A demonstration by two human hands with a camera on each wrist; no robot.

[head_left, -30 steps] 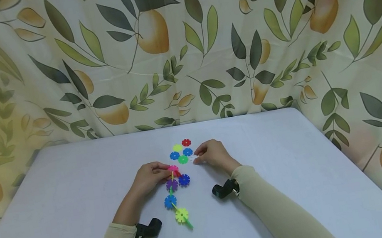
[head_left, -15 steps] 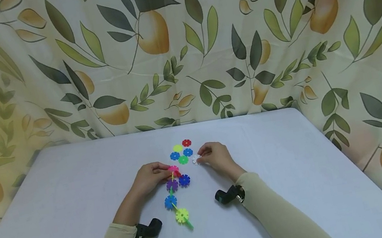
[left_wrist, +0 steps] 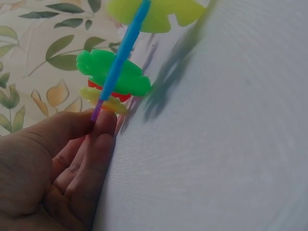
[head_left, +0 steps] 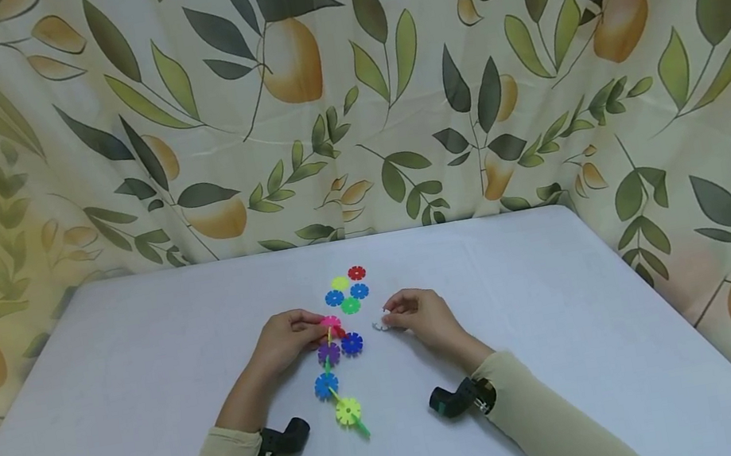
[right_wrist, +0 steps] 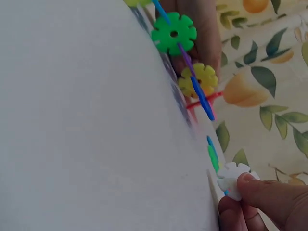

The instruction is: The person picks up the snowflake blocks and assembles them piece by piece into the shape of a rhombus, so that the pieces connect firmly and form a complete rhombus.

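My left hand (head_left: pixel 286 340) pinches the pink snowflake disc (head_left: pixel 330 322) at the far end of a chain of interlocked plastic discs. Along the chain toward me come a purple disc (head_left: pixel 329 354), a blue disc (head_left: pixel 326 386) and a yellow disc (head_left: pixel 349 411), with a dark blue disc (head_left: pixel 352 344) branching to the right. Thumb and fingers of my right hand (head_left: pixel 424 320) pinch a white snowflake disc (right_wrist: pixel 233 179), apart from the chain on its right. In the left wrist view, a green disc (left_wrist: pixel 113 72) and a blue one (left_wrist: pixel 126 48) stand interlocked beyond the fingertips.
Beyond the hands, loose discs lie flat on the white-covered table (head_left: pixel 146 394): a red disc (head_left: pixel 356 272), a pale yellow disc (head_left: pixel 340 284), a green disc (head_left: pixel 350 305) and two blue ones. A leaf-patterned curtain (head_left: pixel 344 102) hangs behind the table's back edge.
My right hand has drawn back toward me and slightly right, bringing the white disc away from the loose discs. The left hand and the chain have stayed put.
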